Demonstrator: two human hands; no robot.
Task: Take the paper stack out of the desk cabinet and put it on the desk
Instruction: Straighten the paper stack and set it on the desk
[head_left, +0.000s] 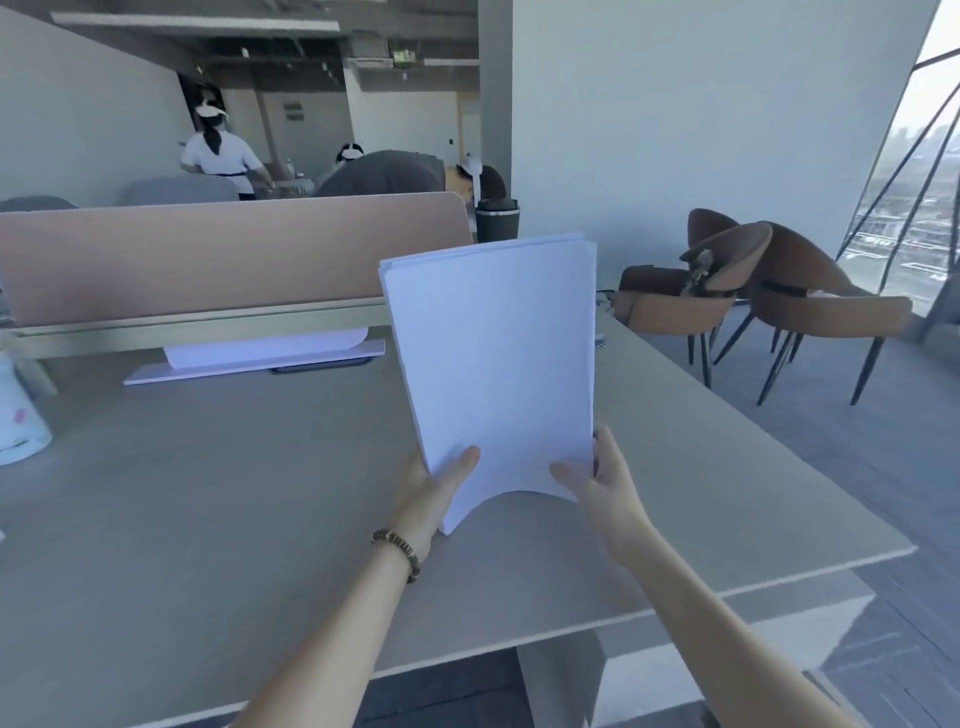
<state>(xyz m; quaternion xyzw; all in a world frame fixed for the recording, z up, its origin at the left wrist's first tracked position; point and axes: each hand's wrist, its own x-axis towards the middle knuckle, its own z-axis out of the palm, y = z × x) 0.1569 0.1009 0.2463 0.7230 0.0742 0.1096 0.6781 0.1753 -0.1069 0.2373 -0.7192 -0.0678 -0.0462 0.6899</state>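
A white paper stack (493, 364) stands almost upright above the grey desk (208, 493), right of the middle. My left hand (431, 488) grips its lower left corner, thumb on the front sheet. My right hand (602, 483) holds the lower right edge. The bottom edge bows upward between my hands, and its left corner rests on or just above the desk top. A beaded bracelet is on my left wrist. The desk cabinet is hidden below the desk.
A pink divider screen (234, 249) runs along the desk's far side, with a white sheet and a flat pink base (254, 358) under it. A white patterned object (21, 415) sits at the left edge. Brown chairs (779, 291) stand to the right. People work behind the divider.
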